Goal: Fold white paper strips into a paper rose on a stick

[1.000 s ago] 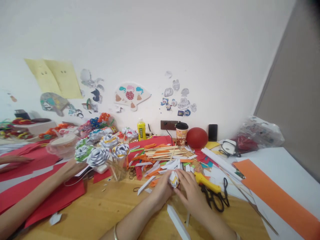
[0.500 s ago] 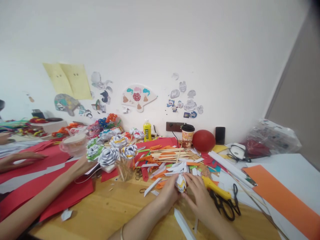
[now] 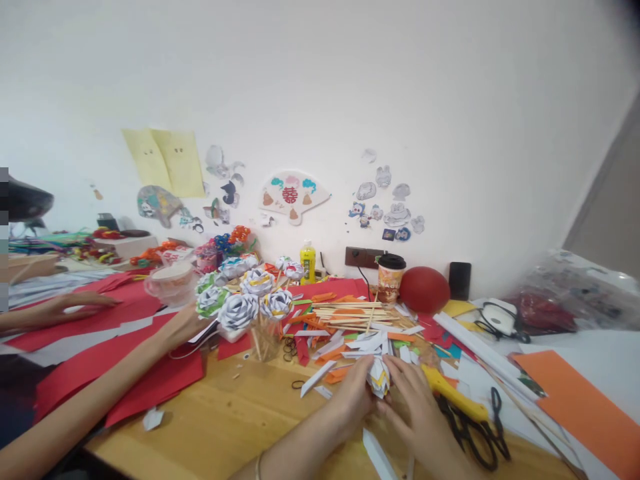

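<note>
A small white paper flower with yellow edges [image 3: 379,377] is held between my two hands above the table's front part. My left hand [image 3: 354,392] grips its left side. Around its right side are the fingers of my right hand [image 3: 407,393]. White and orange paper strips [image 3: 370,343] lie just behind the flower. A folded white strip [image 3: 377,455] lies below my hands. To the right of my right hand are a yellow glue gun [image 3: 457,395] and black-handled scissors [image 3: 475,437].
Finished paper flowers [image 3: 239,311] stand in a clear cup at left centre. Another person's arms [image 3: 125,373] reach over red paper [image 3: 170,380] on the left. Wooden sticks [image 3: 350,315], a lidded cup [image 3: 390,279], a red balloon [image 3: 425,289] and orange paper [image 3: 585,407] are farther out.
The view has shifted, so most things appear farther right. My hands still hold the flower, which now shows more of its pointed yellow-edged petals.
</note>
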{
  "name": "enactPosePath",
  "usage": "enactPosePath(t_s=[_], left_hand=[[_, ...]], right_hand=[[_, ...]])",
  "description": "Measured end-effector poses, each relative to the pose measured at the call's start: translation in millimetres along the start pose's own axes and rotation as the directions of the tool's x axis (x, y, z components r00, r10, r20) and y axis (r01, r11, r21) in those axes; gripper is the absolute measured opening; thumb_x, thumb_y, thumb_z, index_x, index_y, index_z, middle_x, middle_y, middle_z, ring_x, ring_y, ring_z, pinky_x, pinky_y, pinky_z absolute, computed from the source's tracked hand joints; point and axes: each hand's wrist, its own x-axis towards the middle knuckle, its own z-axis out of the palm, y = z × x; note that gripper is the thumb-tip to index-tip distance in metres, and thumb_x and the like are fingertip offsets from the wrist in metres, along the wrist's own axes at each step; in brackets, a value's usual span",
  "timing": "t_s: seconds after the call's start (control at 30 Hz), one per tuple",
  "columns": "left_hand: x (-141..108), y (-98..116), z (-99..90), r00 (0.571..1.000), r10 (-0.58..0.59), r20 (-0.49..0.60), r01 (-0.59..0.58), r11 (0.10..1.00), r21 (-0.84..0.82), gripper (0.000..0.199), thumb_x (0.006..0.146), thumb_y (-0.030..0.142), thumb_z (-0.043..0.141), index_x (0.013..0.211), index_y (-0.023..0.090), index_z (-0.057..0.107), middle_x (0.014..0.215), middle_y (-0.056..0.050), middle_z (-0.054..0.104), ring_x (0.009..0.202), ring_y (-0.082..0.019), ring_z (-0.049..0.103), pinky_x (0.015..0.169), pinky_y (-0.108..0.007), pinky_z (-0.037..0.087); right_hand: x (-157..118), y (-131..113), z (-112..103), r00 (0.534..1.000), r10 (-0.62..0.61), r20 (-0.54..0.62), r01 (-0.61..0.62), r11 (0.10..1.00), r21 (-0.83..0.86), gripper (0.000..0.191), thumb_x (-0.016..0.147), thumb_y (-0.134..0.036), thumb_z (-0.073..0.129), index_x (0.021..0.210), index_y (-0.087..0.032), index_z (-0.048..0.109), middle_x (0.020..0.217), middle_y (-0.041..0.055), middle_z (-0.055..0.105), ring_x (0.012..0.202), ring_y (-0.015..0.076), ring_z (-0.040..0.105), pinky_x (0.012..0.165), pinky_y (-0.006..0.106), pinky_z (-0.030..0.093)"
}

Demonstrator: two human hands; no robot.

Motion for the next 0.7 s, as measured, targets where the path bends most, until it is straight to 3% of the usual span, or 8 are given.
enactPosePath(t_s=[0.2, 0.53, 0.7], left_hand=[[-2.3, 1.4, 3.2, 0.998, -0.011, -0.068, 0.009, 1.0, -0.024, 0.027, 0.073, 0.034, 0.051, 0.086, 0.013, 0.061, 0.068, -0.004, 0.064, 0.062, -0.017, 0.055, 0.056, -0.026, 0.036], [3.1, -1.9, -0.6, 0.999, -0.029, 0.023, 0.029, 0.999, -0.028, 0.036, 0.07, 0.037, 0.052, 0.095, 0.012, 0.06, 0.08, -0.007, 0.067, 0.073, -0.02, 0.059, 0.063, -0.027, 0.038], [4.7, -3.9, -2.3, 1.0, -0.029, -0.007, 0.028, 0.999, -0.025, 0.031, 0.073, 0.032, 0.05, 0.095, 0.013, 0.06, 0.078, -0.007, 0.068, 0.068, -0.019, 0.058, 0.059, -0.026, 0.038]], right_hand=[[-1.4, 3.8, 4.2, 1.0, 0.006, 0.009, -0.006, 1.0, -0.013, 0.05, 0.082, -0.031, 0.048, 0.129, -0.024, 0.034, 0.124, 0.0077, 0.045, 0.115, 0.026, 0.04, 0.094, 0.043, 0.036], [-2.6, 6.3, 5.7, 1.0, -0.003, -0.006, 0.003, 1.0, -0.027, 0.048, 0.083, -0.032, 0.046, 0.129, -0.024, 0.033, 0.123, 0.0077, 0.045, 0.115, 0.0261, 0.04, 0.093, 0.044, 0.036], [-2.2, 6.1, 5.7, 1.0, -0.011, -0.018, 0.01, 1.0, -0.029, 0.049, 0.083, -0.032, 0.047, 0.129, -0.025, 0.033, 0.122, 0.0074, 0.045, 0.114, 0.0263, 0.041, 0.093, 0.044, 0.037]])
